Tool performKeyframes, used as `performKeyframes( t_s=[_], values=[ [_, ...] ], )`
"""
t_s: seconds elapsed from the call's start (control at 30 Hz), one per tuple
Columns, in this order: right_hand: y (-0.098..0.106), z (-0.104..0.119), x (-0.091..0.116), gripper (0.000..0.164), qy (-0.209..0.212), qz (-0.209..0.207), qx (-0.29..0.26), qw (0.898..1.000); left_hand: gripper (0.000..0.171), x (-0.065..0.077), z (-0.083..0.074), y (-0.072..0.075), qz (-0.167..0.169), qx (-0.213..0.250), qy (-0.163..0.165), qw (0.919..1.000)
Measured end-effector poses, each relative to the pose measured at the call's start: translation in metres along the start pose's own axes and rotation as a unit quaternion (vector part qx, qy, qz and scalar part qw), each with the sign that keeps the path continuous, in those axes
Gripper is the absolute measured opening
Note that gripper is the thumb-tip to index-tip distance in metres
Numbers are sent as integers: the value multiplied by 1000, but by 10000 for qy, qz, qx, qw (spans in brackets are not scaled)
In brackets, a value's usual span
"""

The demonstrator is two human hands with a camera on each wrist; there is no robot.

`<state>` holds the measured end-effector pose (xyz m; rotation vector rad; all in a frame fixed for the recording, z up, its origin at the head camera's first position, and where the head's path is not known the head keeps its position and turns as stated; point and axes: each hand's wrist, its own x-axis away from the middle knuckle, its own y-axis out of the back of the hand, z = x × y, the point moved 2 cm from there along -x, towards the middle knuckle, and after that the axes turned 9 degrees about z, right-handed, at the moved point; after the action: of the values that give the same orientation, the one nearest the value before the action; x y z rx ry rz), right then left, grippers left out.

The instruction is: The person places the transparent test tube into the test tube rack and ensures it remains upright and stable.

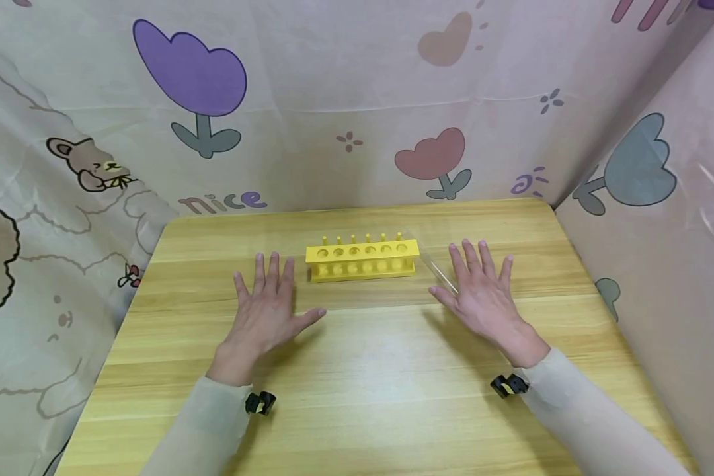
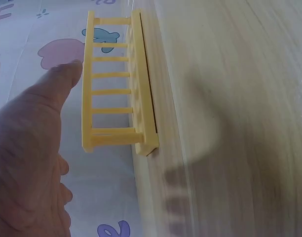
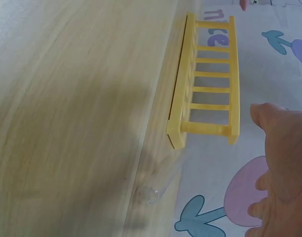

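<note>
A yellow test tube rack [image 1: 363, 250] with a row of round holes and several short pegs stands on the wooden table. Beside its right end lies a clear tube [image 1: 439, 272], seemingly a test tube; its rounded end [image 3: 150, 194] shows in the right wrist view. My left hand [image 1: 266, 314] hovers left of the rack, fingers spread and holding nothing. To the right, my right hand [image 1: 482, 301] is likewise spread and empty above the table, its thumb near the tube in the head view. Neither hand touches the rack [image 2: 111, 138].
The pale wooden table [image 1: 369, 377] reaches back to a printed curtain [image 1: 309, 132]. More printed cloth hangs at the left [image 1: 30, 277] and right [image 1: 678, 264] sides. Small black devices [image 1: 260, 403] sit at both wrists.
</note>
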<state>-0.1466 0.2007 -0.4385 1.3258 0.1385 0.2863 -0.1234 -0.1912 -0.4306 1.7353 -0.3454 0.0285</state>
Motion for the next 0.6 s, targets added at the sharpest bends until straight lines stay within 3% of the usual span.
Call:
performKeyframes(
  t_s=[0.6],
  values=[
    [2,8,-9,92,8,5,23,10000,119,-11,2,4,-14,-6,-14,10000]
  ],
)
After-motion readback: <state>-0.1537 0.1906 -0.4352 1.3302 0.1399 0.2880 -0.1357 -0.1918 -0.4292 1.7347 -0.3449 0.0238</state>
